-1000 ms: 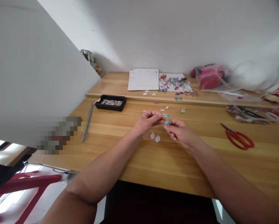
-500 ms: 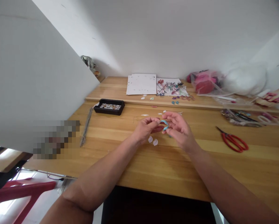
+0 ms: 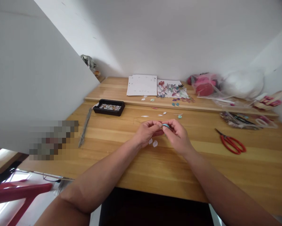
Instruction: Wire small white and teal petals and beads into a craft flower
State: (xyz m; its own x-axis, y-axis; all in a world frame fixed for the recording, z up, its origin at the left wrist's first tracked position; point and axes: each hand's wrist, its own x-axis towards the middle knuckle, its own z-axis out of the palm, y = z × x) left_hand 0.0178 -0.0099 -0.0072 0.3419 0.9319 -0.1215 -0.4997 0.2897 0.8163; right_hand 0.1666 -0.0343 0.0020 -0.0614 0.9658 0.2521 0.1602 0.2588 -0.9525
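Note:
My left hand (image 3: 147, 133) and my right hand (image 3: 177, 135) meet over the middle of the wooden table (image 3: 155, 166). Both pinch a small blue paper strip (image 3: 165, 126), curled between the fingertips. Two white petal-shaped paper pieces (image 3: 153, 142) lie on the table just below my hands. A small blue rolled coil (image 3: 179, 116) and a few more white petals lie a little beyond them.
A black tray of beads (image 3: 109, 107) and a thin metal tool (image 3: 84, 127) lie at the left. Red scissors (image 3: 230, 144) lie at the right. White sheets (image 3: 142, 85), colourful paper shapes (image 3: 172, 89) and plastic bags (image 3: 207, 83) sit on the raised back shelf. A white panel (image 3: 32, 81) stands at left.
My hands have drawn closer together and the blue strip is curled tighter, now mostly hidden between the fingertips. My right hand's fingers have closed onto it.

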